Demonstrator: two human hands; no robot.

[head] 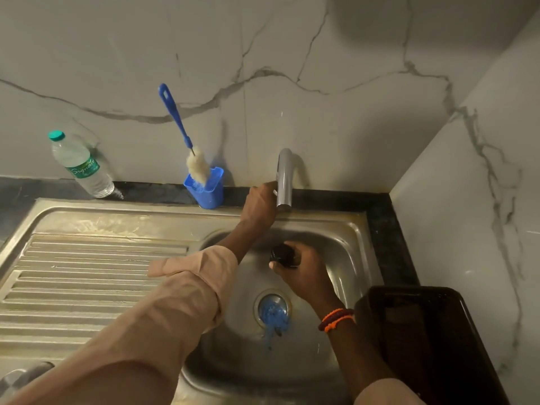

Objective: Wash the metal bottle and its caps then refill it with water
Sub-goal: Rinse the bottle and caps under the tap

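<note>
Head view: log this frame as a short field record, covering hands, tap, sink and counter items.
left hand: left hand reaches to the base of the chrome tap
right hand: right hand grips a small dark round cap over the steel sink basin
water flow: none visible
drain: blue strainer
counter: blue-handled bottle brush in a blue plastic holder; clear plastic water bottle
metal bottle: cannot tell

The steel sink unit [96, 217] has a ribbed draining board on the left and a basin on the right. Behind it runs a dark counter strip [380, 206]. On this strip stand a plastic water bottle [81, 168] and a blue holder [206, 190]. A dark tray [423, 331] rests at the right.
</note>
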